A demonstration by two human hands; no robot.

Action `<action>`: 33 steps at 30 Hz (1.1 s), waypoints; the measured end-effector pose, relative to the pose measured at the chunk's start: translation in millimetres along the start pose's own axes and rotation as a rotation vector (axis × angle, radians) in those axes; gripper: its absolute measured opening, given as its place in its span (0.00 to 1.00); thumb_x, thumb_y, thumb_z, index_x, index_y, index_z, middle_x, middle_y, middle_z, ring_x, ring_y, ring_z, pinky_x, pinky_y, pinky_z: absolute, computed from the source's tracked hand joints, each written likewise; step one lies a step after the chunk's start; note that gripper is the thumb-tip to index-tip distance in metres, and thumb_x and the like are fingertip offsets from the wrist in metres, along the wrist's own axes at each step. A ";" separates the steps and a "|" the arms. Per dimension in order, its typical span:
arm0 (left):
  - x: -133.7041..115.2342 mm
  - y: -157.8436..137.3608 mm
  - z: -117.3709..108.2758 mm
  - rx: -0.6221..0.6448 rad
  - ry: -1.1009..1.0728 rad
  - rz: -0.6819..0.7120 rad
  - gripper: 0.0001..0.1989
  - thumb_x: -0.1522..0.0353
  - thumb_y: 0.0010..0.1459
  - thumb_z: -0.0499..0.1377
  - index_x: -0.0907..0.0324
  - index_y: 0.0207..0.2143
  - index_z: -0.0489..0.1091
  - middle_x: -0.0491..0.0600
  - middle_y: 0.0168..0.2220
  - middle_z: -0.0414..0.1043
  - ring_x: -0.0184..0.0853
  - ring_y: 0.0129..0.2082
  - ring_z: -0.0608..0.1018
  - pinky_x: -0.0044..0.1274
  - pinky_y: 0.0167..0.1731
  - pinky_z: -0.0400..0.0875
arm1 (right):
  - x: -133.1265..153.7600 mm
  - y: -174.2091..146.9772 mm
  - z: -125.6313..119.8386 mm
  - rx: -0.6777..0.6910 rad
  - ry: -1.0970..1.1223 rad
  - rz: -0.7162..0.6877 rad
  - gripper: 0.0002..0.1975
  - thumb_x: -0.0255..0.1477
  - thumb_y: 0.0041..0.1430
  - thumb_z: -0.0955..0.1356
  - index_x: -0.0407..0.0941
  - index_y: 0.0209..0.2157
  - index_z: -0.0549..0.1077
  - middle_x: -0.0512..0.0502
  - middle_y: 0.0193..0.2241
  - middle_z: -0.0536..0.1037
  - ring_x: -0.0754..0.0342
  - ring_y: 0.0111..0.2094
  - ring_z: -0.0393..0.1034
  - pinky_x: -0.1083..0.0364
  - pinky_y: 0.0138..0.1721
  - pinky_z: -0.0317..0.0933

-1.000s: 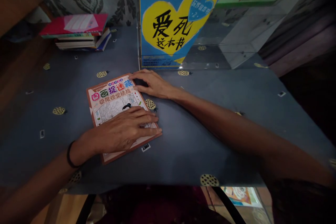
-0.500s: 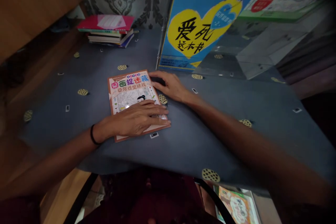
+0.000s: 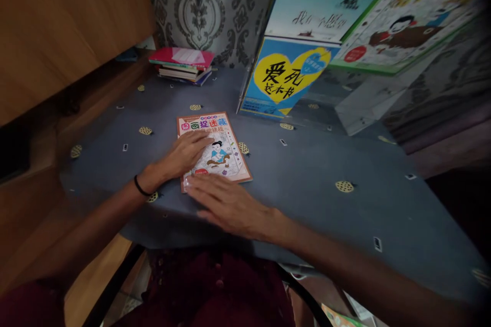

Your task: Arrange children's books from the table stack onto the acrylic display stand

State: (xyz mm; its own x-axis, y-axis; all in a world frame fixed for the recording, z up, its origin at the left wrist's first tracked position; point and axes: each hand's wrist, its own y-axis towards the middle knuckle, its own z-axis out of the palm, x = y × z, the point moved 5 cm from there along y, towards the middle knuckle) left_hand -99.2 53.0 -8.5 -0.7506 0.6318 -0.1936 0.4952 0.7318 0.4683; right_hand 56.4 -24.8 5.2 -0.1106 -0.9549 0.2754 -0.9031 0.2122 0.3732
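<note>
A thin children's book (image 3: 220, 156) with an orange-brown border and a cartoon figure on its cover lies closed on the table. Across the cover's left side rests my left hand (image 3: 187, 152), fingers stretched out and partly hiding the title. A dark band circles that wrist. My right hand (image 3: 230, 207) is at the book's near edge, its fingers extended over the lower left corner and the palm over the tablecloth. Neither hand grips anything.
The table has a grey-blue cloth (image 3: 307, 173) with pineapple prints. A stack of books (image 3: 182, 66) lies at the back left. A clear rack holds a blue book with a yellow heart (image 3: 286, 79) and a green-edged picture book (image 3: 406, 23). A wooden cabinet (image 3: 76, 25) stands left.
My right hand has moved from the book's upper right edge to its lower left corner. My left hand has shifted up the cover, uncovering the cartoon figure. The camera view has tilted upward.
</note>
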 end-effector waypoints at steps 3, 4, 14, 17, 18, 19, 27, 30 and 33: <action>-1.5 -4.2 1.5 0.018 0.030 0.002 0.16 0.71 0.70 0.49 0.62 0.56 0.69 0.58 0.58 0.72 0.40 0.60 0.73 0.40 0.60 0.68 | 14.3 6.6 18.2 0.205 -0.024 -0.049 0.32 0.42 0.72 0.60 0.33 0.67 0.56 0.31 0.69 0.58 0.45 0.71 0.45 0.43 0.70 0.46; -2.2 -4.4 1.8 0.023 0.035 0.003 0.16 0.71 0.70 0.49 0.62 0.56 0.69 0.58 0.57 0.72 0.40 0.60 0.73 0.40 0.60 0.68 | 14.9 6.9 20.1 0.246 -0.018 -0.034 0.34 0.44 0.71 0.60 0.33 0.67 0.55 0.31 0.70 0.55 0.45 0.72 0.42 0.43 0.71 0.43; -3.6 -3.9 -0.5 0.025 0.051 -0.005 0.17 0.69 0.71 0.48 0.64 0.55 0.70 0.60 0.57 0.72 0.40 0.59 0.73 0.38 0.60 0.68 | -8.6 -40.8 0.6 0.272 0.017 0.218 0.39 0.47 0.71 0.58 0.35 0.71 0.47 0.33 0.71 0.47 0.47 0.73 0.37 0.45 0.71 0.41; -2.0 -4.2 0.7 0.031 0.042 -0.027 0.17 0.69 0.71 0.48 0.63 0.56 0.70 0.59 0.58 0.72 0.40 0.59 0.73 0.39 0.60 0.68 | -20.6 -63.7 -6.3 0.203 -0.037 0.280 0.38 0.44 0.71 0.59 0.38 0.72 0.43 0.34 0.71 0.48 0.46 0.72 0.39 0.44 0.71 0.43; -1.6 -4.3 1.2 0.033 0.035 -0.034 0.17 0.69 0.71 0.48 0.62 0.56 0.70 0.58 0.59 0.71 0.40 0.60 0.72 0.39 0.60 0.67 | -24.1 -70.1 -8.8 0.176 -0.055 0.302 0.38 0.43 0.72 0.60 0.40 0.72 0.42 0.36 0.71 0.48 0.46 0.72 0.40 0.43 0.71 0.45; -1.2 -4.4 1.6 0.035 0.026 -0.042 0.17 0.69 0.71 0.48 0.61 0.56 0.69 0.57 0.59 0.71 0.40 0.60 0.72 0.39 0.60 0.67 | -27.0 -75.5 -11.1 0.152 -0.072 0.325 0.37 0.41 0.72 0.60 0.42 0.72 0.40 0.37 0.71 0.49 0.46 0.72 0.42 0.42 0.70 0.47; 18.1 -8.3 -3.2 0.007 0.216 -0.456 0.20 0.65 0.68 0.51 0.62 0.59 0.65 0.62 0.64 0.62 0.50 0.64 0.65 0.44 0.60 0.63 | -27.8 -81.7 -23.1 0.087 -0.068 0.410 0.32 0.39 0.72 0.60 0.46 0.72 0.47 0.40 0.70 0.55 0.47 0.70 0.50 0.41 0.70 0.50; 22.6 -9.7 -4.0 0.049 0.268 -0.588 0.22 0.64 0.68 0.50 0.63 0.62 0.62 0.64 0.65 0.60 0.52 0.65 0.64 0.45 0.60 0.63 | -30.1 -79.3 -25.9 0.085 -0.034 0.448 0.30 0.39 0.72 0.60 0.47 0.71 0.52 0.42 0.69 0.58 0.48 0.70 0.51 0.41 0.70 0.50; 19.8 -8.4 -3.3 0.097 0.279 -0.603 0.21 0.65 0.69 0.48 0.64 0.60 0.64 0.64 0.65 0.62 0.52 0.64 0.66 0.45 0.60 0.62 | -36.6 -73.3 -28.3 0.078 -0.009 0.477 0.28 0.41 0.73 0.58 0.46 0.69 0.56 0.42 0.68 0.60 0.48 0.69 0.52 0.41 0.70 0.48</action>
State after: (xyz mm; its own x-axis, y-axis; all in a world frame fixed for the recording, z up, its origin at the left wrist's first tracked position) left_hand -119.7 58.4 -13.5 -0.9867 0.0245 -0.1607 -0.0193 0.9639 0.2657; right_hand 138.5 0.5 -7.2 -0.5236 -0.7566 0.3917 -0.7792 0.6112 0.1391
